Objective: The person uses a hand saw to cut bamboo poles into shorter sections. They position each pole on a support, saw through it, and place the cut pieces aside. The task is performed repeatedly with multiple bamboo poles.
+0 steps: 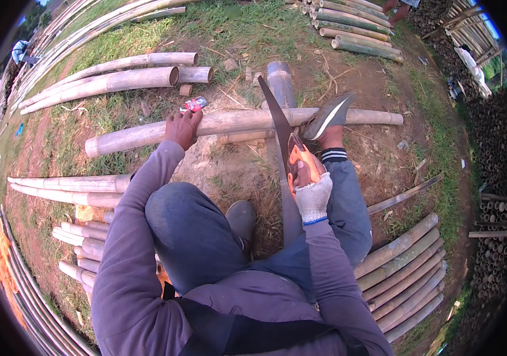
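A pale bamboo pole [238, 121] lies crosswise in front of me, resting over a thicker bamboo piece [281, 86]. My bare left hand [183, 127] is wrapped over the pole, left of its middle. In my right hand [311, 185], which wears a white knitted glove, is a hand saw [276, 113] with an orange handle. Its dark blade points up and away, crossing the pole; whether its teeth touch the bamboo I cannot tell. My shoe [332, 115] presses on the pole just right of the blade.
Bamboo poles [105, 83] lie at the far left, with more stacks at the left, far right and near right [405, 270]. A red packet [193, 105] lies beyond my left hand. Large piles of cut bamboo [495, 196] stand at the right edge. Another person [405, 7] is partly visible at the top right.
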The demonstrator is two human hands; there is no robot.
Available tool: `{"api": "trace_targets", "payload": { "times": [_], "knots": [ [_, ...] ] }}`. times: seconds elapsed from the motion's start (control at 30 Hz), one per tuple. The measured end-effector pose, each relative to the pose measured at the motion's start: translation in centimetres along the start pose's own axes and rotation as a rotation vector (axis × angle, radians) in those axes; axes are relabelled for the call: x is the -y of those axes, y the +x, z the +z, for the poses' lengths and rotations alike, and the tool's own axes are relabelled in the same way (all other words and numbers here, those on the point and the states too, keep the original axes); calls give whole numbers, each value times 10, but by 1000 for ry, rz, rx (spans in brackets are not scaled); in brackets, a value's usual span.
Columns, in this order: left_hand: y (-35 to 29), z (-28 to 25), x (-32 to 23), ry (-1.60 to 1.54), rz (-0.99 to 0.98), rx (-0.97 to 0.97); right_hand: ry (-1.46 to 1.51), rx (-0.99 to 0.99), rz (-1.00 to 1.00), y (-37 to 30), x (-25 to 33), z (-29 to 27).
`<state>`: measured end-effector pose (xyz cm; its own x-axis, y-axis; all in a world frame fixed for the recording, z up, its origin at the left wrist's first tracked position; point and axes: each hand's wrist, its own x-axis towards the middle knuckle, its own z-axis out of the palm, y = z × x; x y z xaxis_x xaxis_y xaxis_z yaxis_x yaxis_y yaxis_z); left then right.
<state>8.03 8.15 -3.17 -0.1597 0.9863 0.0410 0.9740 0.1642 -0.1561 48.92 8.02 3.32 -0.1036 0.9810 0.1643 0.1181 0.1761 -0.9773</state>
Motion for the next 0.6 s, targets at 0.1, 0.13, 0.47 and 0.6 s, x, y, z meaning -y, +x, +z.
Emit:
{"api": "trace_targets", "payload": {
  "times": [0.1,0.13,0.47,0.6],
  "knots": [
    [-4,-7,2,-9,-17,35,-31,20,0,-50,-11,-29],
    [-10,-7,6,-9,-28,39,-12,20,26,-71,-3,-38],
    [0,-3,-2,-1,-3,28,-263,-54,-312,34,-46,23],
    [0,-10,0,-13,-3,56,-93,-26,-190,11,-41,8]
  ]
}}
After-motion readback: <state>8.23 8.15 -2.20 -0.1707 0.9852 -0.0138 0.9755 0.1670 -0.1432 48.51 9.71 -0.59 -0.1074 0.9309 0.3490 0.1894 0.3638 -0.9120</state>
